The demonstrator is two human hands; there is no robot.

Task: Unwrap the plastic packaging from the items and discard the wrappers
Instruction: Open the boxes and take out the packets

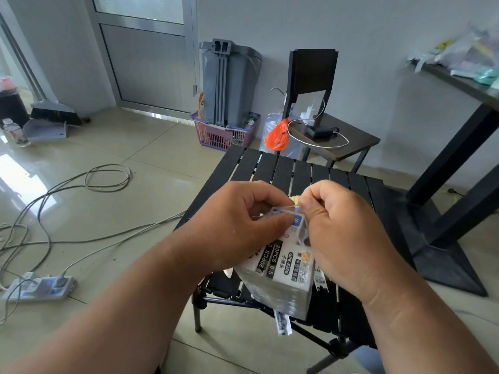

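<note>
Head view: you hold the wrapped pack [283, 268] in the air above the black slatted surface [297, 168], top edge up so both hands can work the seal. Your left hand [243, 220] pinches the clear film at the top corner. Your right hand [340, 225] is clamped on the opposite flap, probably to tear it open. Grey bin [229, 82] stands well apart by the wall, a likely place for the wrapper.

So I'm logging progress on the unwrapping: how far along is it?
Early. Done: nothing visibly; no loose wrapper shows on the black slatted table. In hand: the left hand and right hand pinch the top of the clear plastic wrap on the pack of boxes, which looks still wrapped. Left: strip the wrap and discard it.
</note>
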